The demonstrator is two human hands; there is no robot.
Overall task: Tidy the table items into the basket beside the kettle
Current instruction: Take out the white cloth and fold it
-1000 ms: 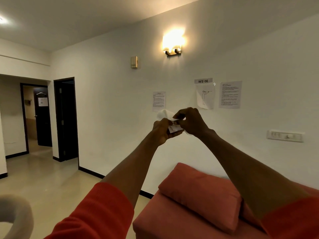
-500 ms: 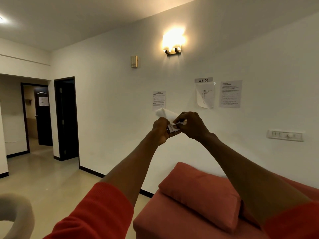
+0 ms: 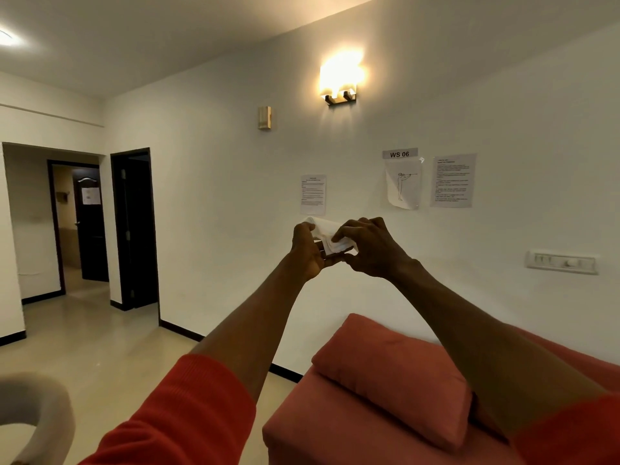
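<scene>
Both arms reach forward at chest height, and the two hands meet in front of the white wall. Between them sits a small white folded thing, a tissue or paper packet point(image 3: 330, 235); which of the two cannot be told. The left hand point(image 3: 307, 251) grips it from the left side, its fingers curled round the near edge and its thumb hidden behind the white material. The right hand point(image 3: 367, 248) closes on it from the right, its fingers point(image 3: 339, 234) bent over the top and pressing down on the fold, the thumb tucked underneath. Neither hand is slack; both are clenched round the same white piece, and their knuckles nearly touch. Red sleeves point(image 3: 188, 414) cover the upper arms, pushed back above the elbows. Below the hands stands a red sofa point(image 3: 335, 427) with a red cushion point(image 3: 392, 377) lying on its arm. On the wall hang printed sheets point(image 3: 313, 194) and a label reading WS 06 point(image 3: 400, 154), with a lit wall lamp point(image 3: 340, 78) above. A switch panel point(image 3: 562, 262) sits on the wall to the right, and dark doorways point(image 3: 136, 229) open on the left.
</scene>
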